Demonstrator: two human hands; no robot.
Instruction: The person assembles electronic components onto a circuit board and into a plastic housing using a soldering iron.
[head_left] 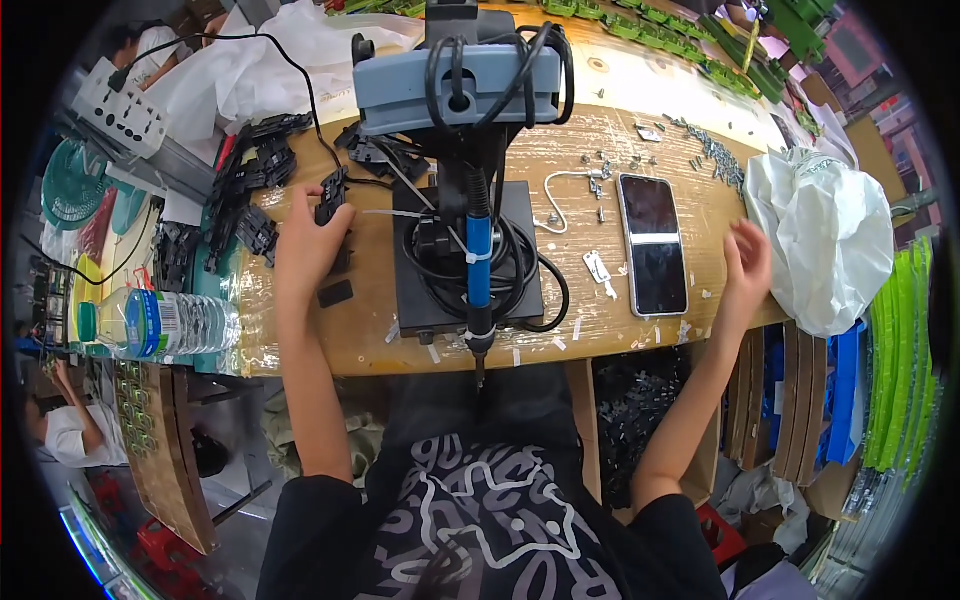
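My left hand [315,235] is closed on a small black plastic part [331,197] at the left of the table, its thumb and fingers on either side. Other black plastic parts [258,160] lie in a heap just beyond and to the left of that hand. My right hand [750,262] is raised at the table's right side, with its fingers loosely bent and apart and nothing visible in them. It is between a phone [655,245] lying flat and a white plastic bag [825,235].
Centrally, a black stand [525,235] carries a blue-and-black tool [479,265], tip downward, amid coiled cables. Small screws [715,150] lie scattered at the far right. A water bottle [165,322] lies at the left, near a power strip [120,108]. A white cable [560,205] curls beside the stand.
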